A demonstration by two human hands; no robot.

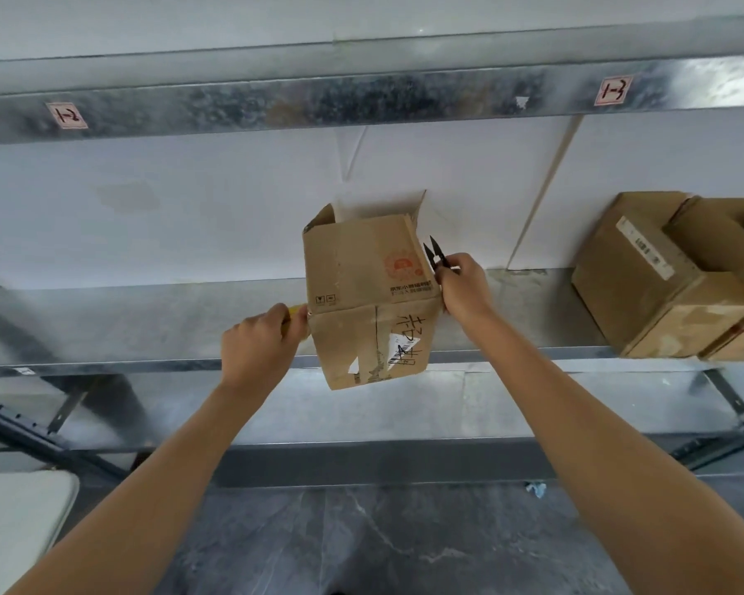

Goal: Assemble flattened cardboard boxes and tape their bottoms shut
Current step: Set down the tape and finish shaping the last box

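Left hand (256, 343): curled round a yellow object (295, 311), at the left edge of the cardboard box (368, 302).
Right hand (462, 285): grips black snips (437, 255), pressed to the box's right side.
Cardboard box: tilted, held above the metal shelf (147, 319).

even diffuse light, soft shadows; mottled glare on metal beam (361, 96); wide-angle bowing at edges; slightly soft focus.
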